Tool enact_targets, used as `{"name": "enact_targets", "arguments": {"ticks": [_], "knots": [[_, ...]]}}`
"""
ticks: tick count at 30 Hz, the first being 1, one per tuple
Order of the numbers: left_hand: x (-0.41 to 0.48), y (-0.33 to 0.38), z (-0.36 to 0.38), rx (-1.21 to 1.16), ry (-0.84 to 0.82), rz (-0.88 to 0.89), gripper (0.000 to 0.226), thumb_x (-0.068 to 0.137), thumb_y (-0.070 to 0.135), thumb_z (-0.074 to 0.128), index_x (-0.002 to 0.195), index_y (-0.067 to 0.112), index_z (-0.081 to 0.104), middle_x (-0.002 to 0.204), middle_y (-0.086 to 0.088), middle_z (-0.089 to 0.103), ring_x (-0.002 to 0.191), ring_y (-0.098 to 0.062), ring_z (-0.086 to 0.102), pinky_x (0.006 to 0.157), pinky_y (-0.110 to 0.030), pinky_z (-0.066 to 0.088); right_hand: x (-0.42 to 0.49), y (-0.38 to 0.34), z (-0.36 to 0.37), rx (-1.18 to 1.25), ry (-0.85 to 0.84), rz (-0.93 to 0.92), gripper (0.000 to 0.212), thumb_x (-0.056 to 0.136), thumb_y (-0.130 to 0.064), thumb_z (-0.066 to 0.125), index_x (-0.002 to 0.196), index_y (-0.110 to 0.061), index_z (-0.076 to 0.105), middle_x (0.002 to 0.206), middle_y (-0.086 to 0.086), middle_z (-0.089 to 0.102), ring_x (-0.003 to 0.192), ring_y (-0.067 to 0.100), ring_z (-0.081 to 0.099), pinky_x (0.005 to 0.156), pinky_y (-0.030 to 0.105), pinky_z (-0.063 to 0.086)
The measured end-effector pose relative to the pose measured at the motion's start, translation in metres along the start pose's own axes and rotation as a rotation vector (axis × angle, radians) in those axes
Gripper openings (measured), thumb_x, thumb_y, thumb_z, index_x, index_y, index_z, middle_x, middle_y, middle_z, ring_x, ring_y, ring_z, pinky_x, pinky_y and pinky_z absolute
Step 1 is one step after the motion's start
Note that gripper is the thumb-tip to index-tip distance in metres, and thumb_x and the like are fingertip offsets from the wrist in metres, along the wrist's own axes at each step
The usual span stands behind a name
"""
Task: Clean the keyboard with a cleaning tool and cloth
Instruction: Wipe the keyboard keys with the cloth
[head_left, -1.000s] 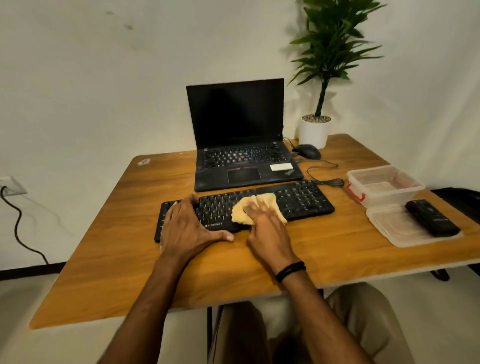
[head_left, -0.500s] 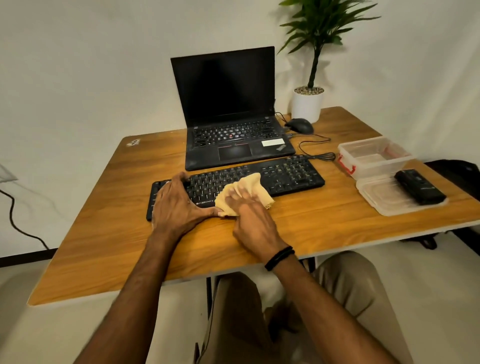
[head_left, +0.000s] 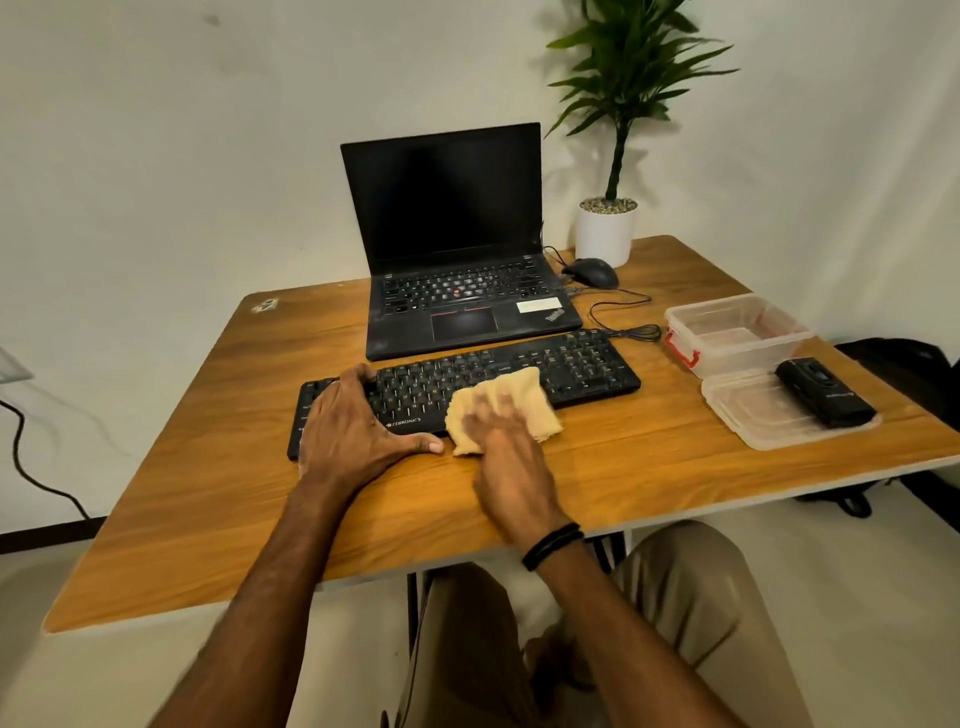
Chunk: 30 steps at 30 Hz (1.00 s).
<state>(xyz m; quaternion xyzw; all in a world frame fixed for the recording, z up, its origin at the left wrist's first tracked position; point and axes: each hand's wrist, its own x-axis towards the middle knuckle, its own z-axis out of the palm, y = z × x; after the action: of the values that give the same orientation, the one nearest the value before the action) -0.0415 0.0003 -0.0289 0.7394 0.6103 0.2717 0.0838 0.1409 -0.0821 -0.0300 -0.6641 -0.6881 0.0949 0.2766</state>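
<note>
ZEBRONICS keyboard under yellow cloth

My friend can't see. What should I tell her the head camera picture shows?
A right hand presses a yellow cloth on a black keyboard while the left hand grips the keyboard's left end. Behind it sits an open laptop, screen dark; a black device lies on a clear lid to the right.

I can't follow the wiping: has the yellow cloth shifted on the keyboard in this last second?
Yes. The cloth has slid toward the person: it now overhangs the front edge of the keyboard onto the table.
</note>
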Motion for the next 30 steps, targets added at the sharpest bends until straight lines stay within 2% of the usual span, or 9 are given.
{"name": "enact_targets", "arguments": {"ticks": [3, 8, 12, 15, 17, 21, 23, 26, 30], "knots": [[0.001, -0.002, -0.002, -0.016, -0.005, 0.012, 0.128, 0.033, 0.099, 0.066, 0.133, 0.024, 0.039, 0.133, -0.006, 0.058, 0.128, -0.030, 0.054, 0.109, -0.048, 0.044, -0.001, -0.012, 0.004, 0.114, -0.090, -0.172, 0.072, 0.081, 0.021, 0.045, 0.144, -0.013, 0.048, 0.161, -0.002, 0.027, 0.152, 0.016, 0.010, 0.124, 0.030, 0.006], [0.000, -0.002, -0.003, -0.006, 0.001, 0.020, 0.129, 0.035, 0.101, 0.067, 0.135, 0.025, 0.038, 0.135, -0.007, 0.057, 0.128, -0.029, 0.053, 0.110, -0.048, 0.043, 0.003, 0.027, -0.012, 0.012, 0.109, 0.036, 0.072, 0.083, 0.020, 0.049, 0.141, -0.022, 0.051, 0.158, -0.009, 0.030, 0.151, 0.011, 0.013, 0.122, 0.030, 0.003], [0.000, -0.001, 0.000, 0.017, 0.024, 0.040, 0.124, 0.047, 0.106, 0.054, 0.139, 0.024, 0.040, 0.136, -0.006, 0.057, 0.129, -0.028, 0.051, 0.113, -0.048, 0.040, 0.014, 0.041, -0.038, 0.399, 0.174, 0.155, 0.053, 0.092, 0.008, 0.054, 0.138, -0.019, 0.055, 0.145, -0.006, 0.051, 0.135, 0.004, 0.040, 0.110, 0.018, 0.034], [0.000, 0.005, 0.005, 0.060, 0.049, 0.075, 0.120, 0.055, 0.106, 0.052, 0.141, 0.023, 0.041, 0.135, -0.004, 0.059, 0.127, -0.025, 0.053, 0.114, -0.047, 0.038, 0.029, 0.044, -0.057, 0.670, 0.429, 0.358, 0.033, 0.099, -0.015, 0.058, 0.131, -0.020, 0.062, 0.118, -0.002, 0.069, 0.108, 0.015, 0.063, 0.085, 0.032, 0.056], [0.003, 0.014, 0.011, 0.085, 0.043, 0.097, 0.124, 0.054, 0.107, 0.050, 0.144, 0.022, 0.039, 0.137, -0.004, 0.058, 0.128, -0.024, 0.053, 0.116, -0.047, 0.036, 0.039, 0.042, -0.064, 0.632, 0.560, 0.445, 0.026, 0.100, -0.020, 0.056, 0.123, -0.013, 0.066, 0.109, 0.004, 0.071, 0.104, 0.023, 0.065, 0.081, 0.035, 0.054], [0.007, 0.034, 0.021, 0.122, 0.010, 0.099, 0.137, 0.049, 0.109, 0.048, 0.152, 0.020, 0.031, 0.147, -0.005, 0.053, 0.138, -0.025, 0.047, 0.122, -0.046, 0.031, 0.057, 0.026, -0.066, 0.400, 0.665, 0.407, 0.028, 0.100, -0.017, 0.056, 0.126, -0.009, 0.062, 0.112, 0.007, 0.070, 0.104, 0.022, 0.066, 0.074, 0.023, 0.045], [0.008, 0.034, 0.023, 0.099, 0.009, 0.087, 0.136, 0.048, 0.109, 0.050, 0.151, 0.021, 0.030, 0.147, -0.005, 0.053, 0.137, -0.025, 0.048, 0.121, -0.045, 0.032, 0.068, 0.021, -0.060, 0.251, 0.641, 0.358, 0.031, 0.098, -0.015, 0.058, 0.129, -0.010, 0.060, 0.112, 0.008, 0.070, 0.105, 0.023, 0.066, 0.076, 0.025, 0.050], [0.009, 0.029, 0.025, 0.082, 0.018, 0.076, 0.136, 0.047, 0.110, 0.047, 0.150, 0.023, 0.029, 0.146, -0.004, 0.053, 0.136, -0.024, 0.049, 0.120, -0.045, 0.034, 0.086, 0.017, -0.041, 0.078, 0.433, 0.336, 0.031, 0.096, -0.015, 0.060, 0.127, -0.011, 0.060, 0.111, 0.009, 0.069, 0.103, 0.024, 0.066, 0.083, 0.031, 0.056], [0.011, 0.030, 0.028, 0.094, 0.025, 0.093, 0.136, 0.050, 0.110, 0.043, 0.151, 0.021, 0.028, 0.147, -0.003, 0.052, 0.138, -0.022, 0.047, 0.122, -0.041, 0.029, 0.097, 0.006, -0.013, -0.118, 0.136, 0.215, 0.022, 0.093, -0.010, 0.059, 0.113, -0.011, 0.066, 0.112, 0.008, 0.069, 0.108, 0.024, 0.060, 0.100, 0.036, 0.047]]}}
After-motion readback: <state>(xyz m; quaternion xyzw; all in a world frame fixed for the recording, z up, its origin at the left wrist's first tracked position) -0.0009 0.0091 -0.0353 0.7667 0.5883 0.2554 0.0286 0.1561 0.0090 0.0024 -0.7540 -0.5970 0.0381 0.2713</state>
